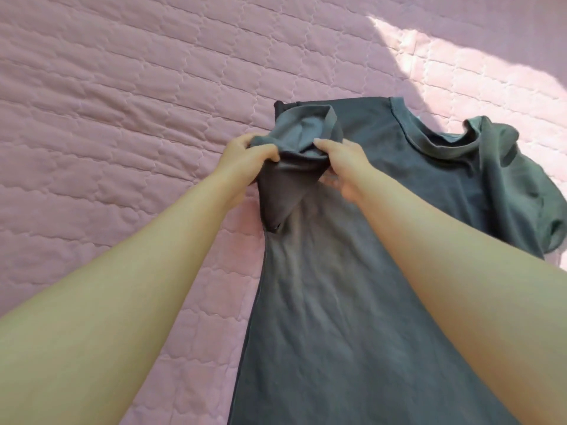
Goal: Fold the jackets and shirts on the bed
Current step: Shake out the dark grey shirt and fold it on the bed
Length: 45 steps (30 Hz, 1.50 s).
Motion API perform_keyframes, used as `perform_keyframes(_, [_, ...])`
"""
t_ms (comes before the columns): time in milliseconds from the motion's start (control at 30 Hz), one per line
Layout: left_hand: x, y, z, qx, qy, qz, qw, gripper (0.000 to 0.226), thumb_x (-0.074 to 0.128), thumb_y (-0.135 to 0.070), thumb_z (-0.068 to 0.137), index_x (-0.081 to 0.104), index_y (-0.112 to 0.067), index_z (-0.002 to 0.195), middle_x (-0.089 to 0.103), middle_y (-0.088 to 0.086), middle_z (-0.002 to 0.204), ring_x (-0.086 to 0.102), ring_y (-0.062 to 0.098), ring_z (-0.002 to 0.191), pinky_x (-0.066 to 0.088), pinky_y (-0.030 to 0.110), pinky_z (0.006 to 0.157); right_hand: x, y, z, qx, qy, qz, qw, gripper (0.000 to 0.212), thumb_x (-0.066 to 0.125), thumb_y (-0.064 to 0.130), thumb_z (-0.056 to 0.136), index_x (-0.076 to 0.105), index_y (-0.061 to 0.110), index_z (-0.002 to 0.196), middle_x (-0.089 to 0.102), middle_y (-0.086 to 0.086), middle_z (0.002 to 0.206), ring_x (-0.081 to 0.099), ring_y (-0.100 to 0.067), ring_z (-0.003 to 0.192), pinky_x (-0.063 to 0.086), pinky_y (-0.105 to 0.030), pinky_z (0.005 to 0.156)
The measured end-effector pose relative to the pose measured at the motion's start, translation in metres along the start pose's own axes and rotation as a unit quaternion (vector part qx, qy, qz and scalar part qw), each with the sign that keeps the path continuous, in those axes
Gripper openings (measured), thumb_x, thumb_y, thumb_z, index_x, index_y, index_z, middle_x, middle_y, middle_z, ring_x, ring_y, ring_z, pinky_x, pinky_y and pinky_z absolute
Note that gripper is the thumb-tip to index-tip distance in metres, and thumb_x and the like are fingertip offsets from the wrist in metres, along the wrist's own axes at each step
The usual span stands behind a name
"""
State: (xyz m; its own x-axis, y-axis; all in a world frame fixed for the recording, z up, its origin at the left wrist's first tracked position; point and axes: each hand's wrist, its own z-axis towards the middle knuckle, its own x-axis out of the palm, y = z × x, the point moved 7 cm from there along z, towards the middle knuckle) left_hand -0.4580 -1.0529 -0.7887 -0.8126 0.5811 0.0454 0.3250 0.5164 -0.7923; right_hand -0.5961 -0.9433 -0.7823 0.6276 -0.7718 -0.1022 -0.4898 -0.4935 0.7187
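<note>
A dark grey-green T-shirt [352,286] lies lengthwise on the pink quilted bed [122,118], collar at the far end and hem toward me. Its left sleeve [306,130] is lifted and bunched. My left hand [245,157] pinches the sleeve's left edge. My right hand [343,164] grips the sleeve's right side, fingers curled into the fabric. The right sleeve [521,185] lies crumpled at the far right. My forearms cover part of the shirt's body.
The pink quilt stretches out to the left and beyond the shirt. A bright patch of sunlight [475,65] falls across the bed at the upper right.
</note>
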Motion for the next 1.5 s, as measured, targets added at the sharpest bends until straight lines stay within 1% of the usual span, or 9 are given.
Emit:
perform_keyframes(100, [-0.054,0.002,-0.006,0.010,-0.150,-0.050,0.987,0.010,0.053,-0.012,0.053,0.055,-0.017,0.062,0.053,0.002,0.066,0.044,0.019,0.067,0.034,0.027,0.056,0.041,0.017,-0.006,-0.068,0.133,-0.072,0.986,0.014,0.056,0.024,0.095,0.060,0.027,0.108,0.064,0.006,0.098,0.058,-0.010,0.084,0.045,-0.027,0.075])
perform_keyframes(200, [-0.111,0.022,-0.018,-0.061,-0.263,0.043,0.962,0.017,0.056,-0.005,0.084,0.063,-0.010,0.099,0.064,0.012,0.102,0.055,0.024,0.090,0.044,0.030,0.068,0.096,-0.001,-0.025,-0.028,0.302,-0.256,0.918,0.051,0.065,0.036,0.088,0.048,0.039,0.136,0.051,0.012,0.137,0.045,-0.004,0.122,0.035,-0.029,0.094])
perform_keyframes(300, [-0.144,0.040,-0.025,-0.131,-0.341,0.091,0.927,0.032,0.053,-0.019,0.094,0.051,-0.015,0.126,0.055,0.009,0.132,0.054,0.025,0.121,0.045,0.030,0.096,0.105,0.001,-0.015,-0.105,0.206,-0.256,0.939,0.040,0.062,0.013,0.089,0.059,0.022,0.128,0.061,-0.002,0.122,0.056,-0.008,0.102,0.045,-0.021,0.086])
perform_keyframes(400, [-0.153,0.044,-0.036,-0.059,-0.386,0.009,0.921,0.022,0.049,-0.015,0.087,0.038,-0.023,0.104,0.057,0.007,0.102,0.057,0.025,0.085,0.046,0.032,0.074,0.086,0.004,0.004,-0.121,0.053,-0.185,0.974,0.032,0.044,-0.001,0.086,0.063,0.018,0.105,0.063,-0.002,0.099,0.063,-0.016,0.079,0.056,-0.036,0.084])
perform_keyframes(633, [-0.111,0.041,-0.031,0.073,-0.171,0.251,0.950,0.060,0.083,-0.050,0.064,0.060,-0.029,0.115,0.032,0.000,0.123,0.043,0.011,0.114,0.033,0.022,0.106,0.104,0.023,0.006,-0.289,0.058,-0.501,0.814,0.054,0.048,0.004,0.092,0.039,0.022,0.142,0.032,0.001,0.148,0.052,-0.023,0.120,0.041,-0.032,0.099])
perform_keyframes(933, [-0.136,0.039,-0.021,0.035,-0.119,0.214,0.969,0.012,0.077,-0.025,0.079,0.067,-0.020,0.081,0.054,-0.012,0.075,0.050,0.005,0.072,0.041,0.015,0.064,0.169,0.027,0.007,-0.352,0.141,-0.550,0.745,0.037,0.051,0.025,0.098,0.049,0.027,0.135,0.043,-0.003,0.130,0.053,-0.024,0.108,0.044,-0.035,0.092])
perform_keyframes(1067, [-0.143,0.034,-0.034,0.105,-0.138,0.209,0.963,0.011,0.075,-0.020,0.081,0.066,-0.024,0.082,0.050,0.000,0.105,0.053,0.008,0.088,0.042,0.012,0.082,0.200,0.040,-0.027,-0.492,0.154,-0.612,0.600,0.057,0.046,-0.012,0.078,0.054,0.027,0.118,0.042,0.001,0.132,0.047,-0.023,0.110,0.046,-0.039,0.070])
perform_keyframes(1200, [-0.138,0.044,-0.040,0.116,-0.142,0.290,0.939,0.040,0.082,-0.029,0.071,0.065,-0.031,0.107,0.036,-0.001,0.115,0.046,0.020,0.109,0.040,0.028,0.100,0.224,0.034,-0.044,-0.519,0.228,-0.708,0.421,0.075,0.044,-0.017,0.067,0.052,0.034,0.121,0.023,0.000,0.152,0.030,-0.027,0.131,0.035,-0.039,0.092])
perform_keyframes(1500, [-0.137,0.047,-0.043,0.131,-0.131,0.341,0.922,0.018,0.079,-0.035,0.075,0.072,-0.034,0.092,0.040,-0.009,0.106,0.038,0.018,0.107,0.034,0.025,0.098,0.227,0.037,-0.024,-0.377,0.117,-0.865,0.311,0.040,0.063,0.029,0.088,0.049,0.035,0.125,0.045,-0.005,0.129,0.046,-0.029,0.119,0.034,-0.036,0.076])
